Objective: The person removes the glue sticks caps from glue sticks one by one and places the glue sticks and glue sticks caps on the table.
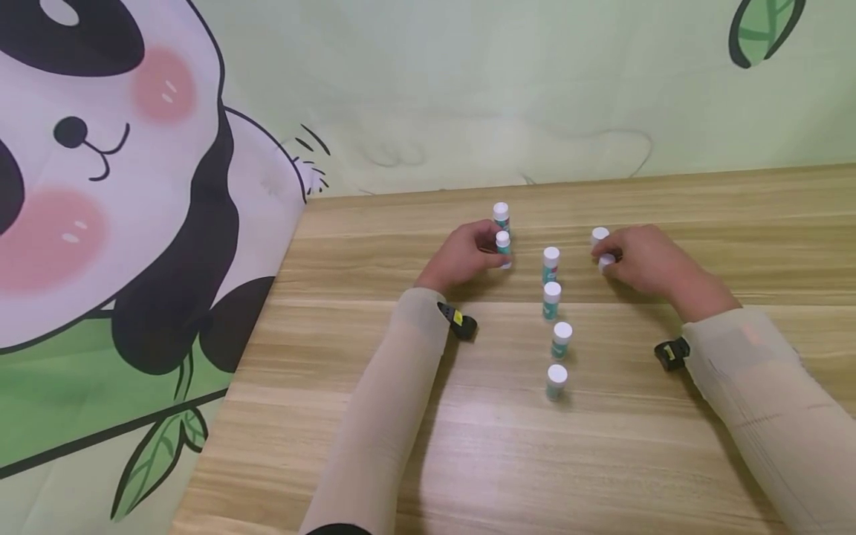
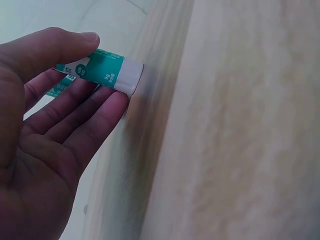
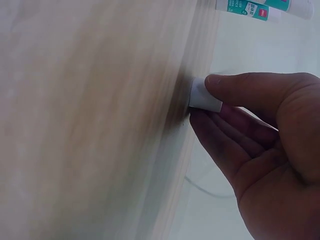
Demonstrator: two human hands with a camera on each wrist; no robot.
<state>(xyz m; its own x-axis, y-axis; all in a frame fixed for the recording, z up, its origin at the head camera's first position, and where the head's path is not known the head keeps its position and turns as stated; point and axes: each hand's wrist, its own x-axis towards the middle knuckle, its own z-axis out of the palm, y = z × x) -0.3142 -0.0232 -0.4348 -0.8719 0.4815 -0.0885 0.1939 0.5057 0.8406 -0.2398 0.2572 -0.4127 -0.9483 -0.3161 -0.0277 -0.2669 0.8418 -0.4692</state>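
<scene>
In the left wrist view, my left hand [image 2: 55, 120] pinches a small glue stick [image 2: 102, 70] with a teal label between thumb and fingers. Its white base is close to the tabletop. Just behind it in the head view stands another white-capped glue stick [image 1: 501, 214]. Over to the right, my right hand [image 1: 645, 260] pinches a short white cap [image 3: 204, 95] by its sides, low at the table surface. A second white cap [image 1: 600, 236] shows beyond the fingertips in the head view; its lower part is hidden by the hand.
Between the hands, several upright glue sticks form a rough column, from the far glue stick [image 1: 550, 266] to the nearest glue stick [image 1: 556, 381]. They stand on a wood-grain table [image 1: 495, 461]. A pale green backdrop [image 1: 435, 96] with a panda picture rises behind the table.
</scene>
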